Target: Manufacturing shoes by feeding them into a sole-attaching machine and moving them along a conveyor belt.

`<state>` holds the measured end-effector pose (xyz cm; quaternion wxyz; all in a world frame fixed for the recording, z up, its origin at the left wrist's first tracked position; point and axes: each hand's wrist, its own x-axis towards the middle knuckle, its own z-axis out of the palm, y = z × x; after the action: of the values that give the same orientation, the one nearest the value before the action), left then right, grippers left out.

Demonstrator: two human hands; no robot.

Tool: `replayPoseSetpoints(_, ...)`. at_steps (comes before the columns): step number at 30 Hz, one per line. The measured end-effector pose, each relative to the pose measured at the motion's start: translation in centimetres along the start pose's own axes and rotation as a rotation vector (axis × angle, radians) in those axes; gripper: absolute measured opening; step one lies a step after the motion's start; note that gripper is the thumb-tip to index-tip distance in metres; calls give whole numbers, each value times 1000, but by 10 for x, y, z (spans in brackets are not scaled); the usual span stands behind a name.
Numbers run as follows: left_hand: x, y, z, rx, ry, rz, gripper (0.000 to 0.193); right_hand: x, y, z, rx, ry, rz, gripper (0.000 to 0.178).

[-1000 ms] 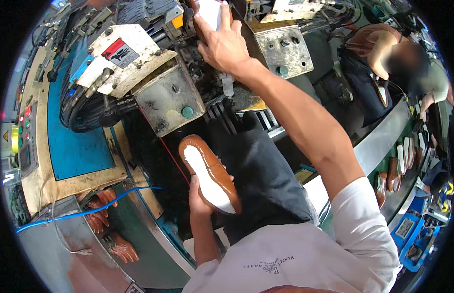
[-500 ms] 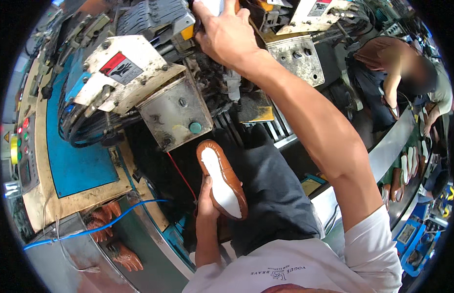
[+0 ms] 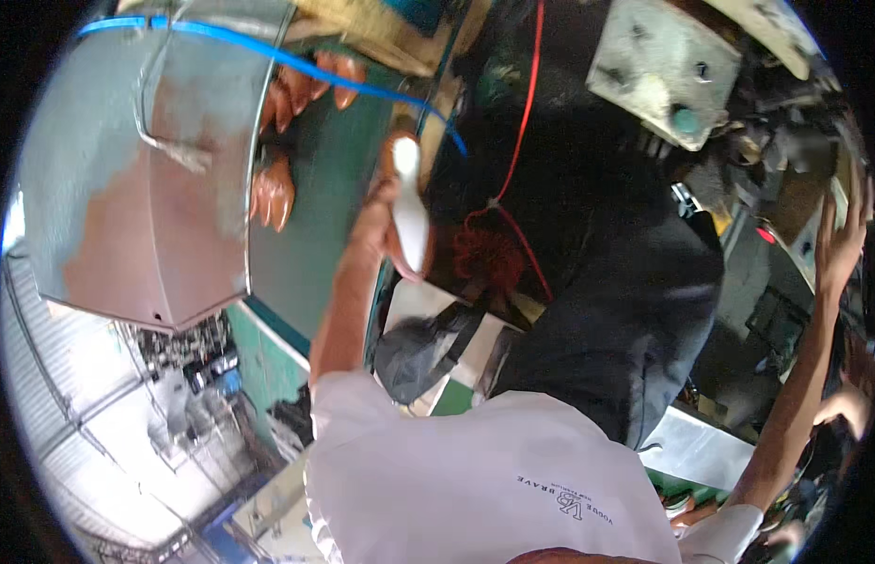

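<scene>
My left hand (image 3: 370,224) is closed around a brown shoe (image 3: 412,202), its white sole side facing up. The shoe is held along the inner edge of the green conveyor belt (image 3: 326,179). At the far right, my right hand (image 3: 843,235) is stretched out with its fingers extended beside the machine parts, and nothing shows in it. Several brown shoe pieces (image 3: 275,195) lie on the belt, partly hidden by a metal hood.
The grey and brown metal hood (image 3: 165,188) spans the belt. A blue hose (image 3: 268,50) crosses above it. A red cord (image 3: 528,103) hangs beside my legs. A control box (image 3: 665,70) with a green button stands ahead. A dark bag (image 3: 411,355) sits near my left side.
The view has swung left. My left hand has carried the shoe from above my lap to the belt's edge. My right hand has come away from the machine's top and whatever it touched there.
</scene>
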<state>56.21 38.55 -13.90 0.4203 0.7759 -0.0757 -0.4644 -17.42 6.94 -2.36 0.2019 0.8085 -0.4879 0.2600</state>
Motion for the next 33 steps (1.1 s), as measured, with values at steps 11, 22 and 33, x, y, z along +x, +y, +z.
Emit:
replayPoseSetpoints(11, 205, -89, -221, 1361, 537, 949, 92, -257, -20, -33, 67, -908, 277, 41)
replayPoseSetpoints(22, 154, -94, -358, 2233, 373, 168, 46, -243, -47, -107, 135, -954, 608, 40)
replayPoseSetpoints(33, -34, -153, -437, 1533, 842, -55, 49, -273, -108, -169, -33, -871, 816, 33)
